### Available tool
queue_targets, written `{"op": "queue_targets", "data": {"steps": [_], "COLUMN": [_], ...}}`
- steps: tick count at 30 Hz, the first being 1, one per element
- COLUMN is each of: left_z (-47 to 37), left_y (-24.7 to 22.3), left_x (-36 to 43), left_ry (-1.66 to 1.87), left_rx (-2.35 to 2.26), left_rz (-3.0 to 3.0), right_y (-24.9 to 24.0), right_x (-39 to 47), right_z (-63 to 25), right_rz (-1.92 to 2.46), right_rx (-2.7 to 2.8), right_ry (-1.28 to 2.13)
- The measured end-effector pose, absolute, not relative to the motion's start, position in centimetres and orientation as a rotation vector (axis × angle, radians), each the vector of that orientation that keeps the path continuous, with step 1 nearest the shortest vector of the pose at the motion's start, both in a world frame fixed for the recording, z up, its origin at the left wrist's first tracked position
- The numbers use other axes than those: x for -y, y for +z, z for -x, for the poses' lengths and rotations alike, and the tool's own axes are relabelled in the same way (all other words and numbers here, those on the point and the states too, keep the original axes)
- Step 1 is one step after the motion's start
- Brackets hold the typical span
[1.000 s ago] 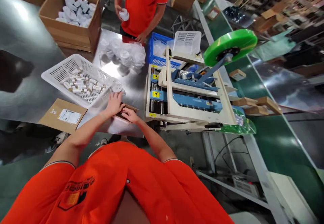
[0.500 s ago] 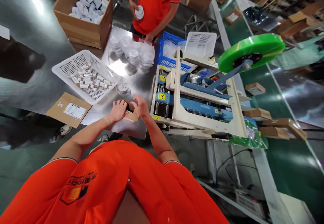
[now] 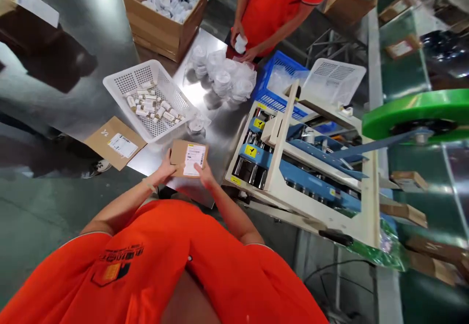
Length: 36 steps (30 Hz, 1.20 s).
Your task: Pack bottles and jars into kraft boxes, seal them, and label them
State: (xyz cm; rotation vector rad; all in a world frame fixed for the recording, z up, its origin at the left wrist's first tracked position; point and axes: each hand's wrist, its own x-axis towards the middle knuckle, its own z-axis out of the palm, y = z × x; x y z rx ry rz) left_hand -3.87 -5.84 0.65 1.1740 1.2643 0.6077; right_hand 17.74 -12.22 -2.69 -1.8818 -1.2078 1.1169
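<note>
A small brown cardboard box (image 3: 178, 153) with a white shipping label (image 3: 194, 160) on its upper face is held between both hands at the near edge of the metal table. My left hand (image 3: 165, 168) grips its left side, the fingers partly hidden behind it. At the right side my right hand (image 3: 205, 173) closes on it, thumb over the label. Just beyond lie a clear plastic-wrapped piece (image 3: 197, 123) and a white perforated basket (image 3: 124, 111) of small white cylinders with metal ends (image 3: 150, 105). A flat labelled cardboard piece (image 3: 106, 142) rests to the left.
Right of the table stands a box-taping machine (image 3: 293, 167) with a green tape roll (image 3: 414, 114). A large carton (image 3: 157, 31) of white pieces and several plastic-wrapped white discs (image 3: 227, 77) sit farther back. A co-worker (image 3: 278, 11) in orange stands across, holding a white piece.
The box's open flaps are now closed and its labelled face shows upward. My hands have moved to its two sides. The whole view has shifted and turned.
</note>
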Motion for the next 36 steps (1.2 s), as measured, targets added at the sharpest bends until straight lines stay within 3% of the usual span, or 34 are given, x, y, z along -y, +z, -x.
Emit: {"op": "queue_targets", "data": {"steps": [3,6,9,13,18,25,32,36], "left_z": [4.8,3.6,1.9,1.6,2.0,1.9,2.1,0.7], "left_y": [2.8,4.6,5.1,4.6,4.5,4.8,5.2,5.6], "left_x": [5.6,4.8,4.3,4.2,4.4,4.2,4.5,6.7], "left_ry": [0.198,-0.200,-0.348,-0.361,-0.393,-0.403,-0.372,-0.337], "left_rx": [-1.589,-1.694,-1.679,-1.686,-1.688,-1.668,-1.419,-1.109], "left_rz": [-1.708,-2.130,-2.222,-2.244,-2.245,-2.253,-2.445,-2.655], "right_y": [-2.2,-1.4,-1.7,-4.1,-6.5,-3.2,-0.4,-1.4], "right_x": [8.1,1.2,-4.7,-7.7,-9.3,-10.5,-7.5,-3.6], "right_z": [-19.2,-21.8,-22.2,-19.7,-20.0,-25.2,-30.2,-31.8], "right_rz": [1.964,2.083,2.212,2.324,2.321,2.209,1.948,2.142], "right_rx": [1.355,1.427,1.643,1.741,1.667,1.588,1.229,1.065], "right_ry": [1.275,1.129,0.945,0.680,0.578,0.529,0.898,0.951]}}
